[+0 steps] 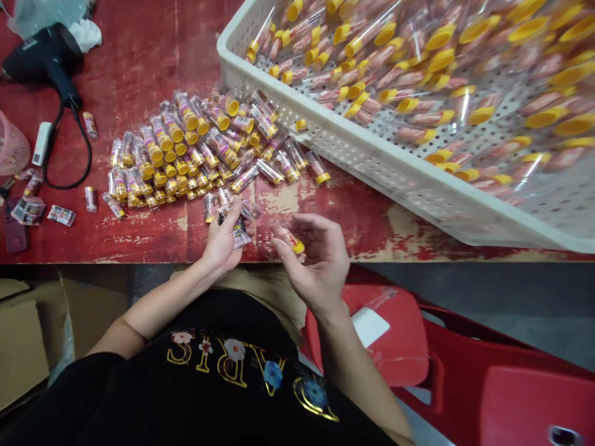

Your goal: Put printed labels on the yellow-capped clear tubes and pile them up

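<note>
My left hand (224,238) is closed around a small bundle of printed label sleeves (240,234) at the near edge of the red table (139,62). My right hand (316,260) is beside it, fingers curled, holding one clear tube with a yellow cap (292,240) between thumb and fingertips. A pile of several labelled yellow-capped tubes (195,145) lies just beyond both hands. A white perforated crate (372,164) full of unlabelled yellow-capped tubes (418,68) stands tilted at the right.
A black heat gun (46,62) with its cord lies at the far left, next to a pink basket (12,148). Loose tubes and sleeve packets (28,209) lie at the left edge. Cardboard boxes (21,347) stand below left, red plastic stools (418,347) below right.
</note>
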